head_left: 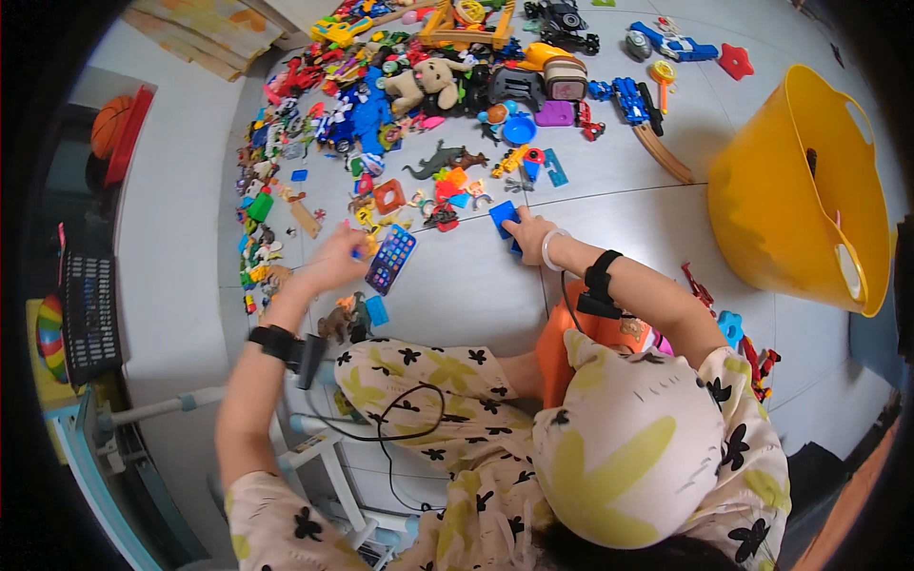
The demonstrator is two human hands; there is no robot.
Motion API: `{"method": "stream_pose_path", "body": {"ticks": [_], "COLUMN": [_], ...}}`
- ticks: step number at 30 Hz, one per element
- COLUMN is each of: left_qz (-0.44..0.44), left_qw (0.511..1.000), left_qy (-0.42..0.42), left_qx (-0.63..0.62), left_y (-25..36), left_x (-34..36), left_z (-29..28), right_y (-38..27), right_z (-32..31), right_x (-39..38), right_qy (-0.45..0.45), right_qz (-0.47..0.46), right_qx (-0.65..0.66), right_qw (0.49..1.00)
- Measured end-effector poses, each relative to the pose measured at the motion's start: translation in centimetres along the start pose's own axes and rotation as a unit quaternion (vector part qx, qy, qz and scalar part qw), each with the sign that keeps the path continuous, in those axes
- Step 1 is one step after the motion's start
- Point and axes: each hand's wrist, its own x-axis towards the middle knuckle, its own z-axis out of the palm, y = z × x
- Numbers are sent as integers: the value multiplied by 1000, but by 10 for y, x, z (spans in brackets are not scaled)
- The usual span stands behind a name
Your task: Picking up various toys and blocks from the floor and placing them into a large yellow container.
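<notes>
Touching a flat blue piece [502, 219] on the grey tiled floor [609, 224] with the right hand [531, 235], just ahead and to the left of the knuckles, with fingers partly bent; cannot tell whether gripped or merely touched. Bending the fingers of the left hand [333, 262] just beside a toy phone [391, 260] lying immediately right of the fingertips; cannot tell how far open or whether holding anything, with a yellow tub [762, 200] well apart, far to the right
</notes>
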Motion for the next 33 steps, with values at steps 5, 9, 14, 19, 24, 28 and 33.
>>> {"method": "stream_pose_path", "body": {"ticks": [5,9,14,19,24,28,33], "left_qz": [-52,-108,-152,-195,-203,-188,-136], "left_qw": [962,906,875,861,872,874,893], "left_qy": [23,-3,21,28,5,31,76], "left_qx": [268,410,459,470,446,447,423], "left_y": [-34,-31,-17,0,9,22,60], "left_x": [-78,-143,-216,-261,-276,-255,-214], "left_z": [-126,-178,-200,-202,-197,-195,-189], "right_y": [-3,0,42,70,80,93,104], "right_z": [9,7,23,-8,-77,-113,-124], "right_x": [3,-14,-24,-6,-55,-90,-114], "right_qy": [15,6,77,204,239,206,199], "right_qz": [69,64,-101,48,107,53,25], "right_qx": [-9,-25,53,167,581,685,808], "right_qw": [997,998,990,963,770,696,554]}}
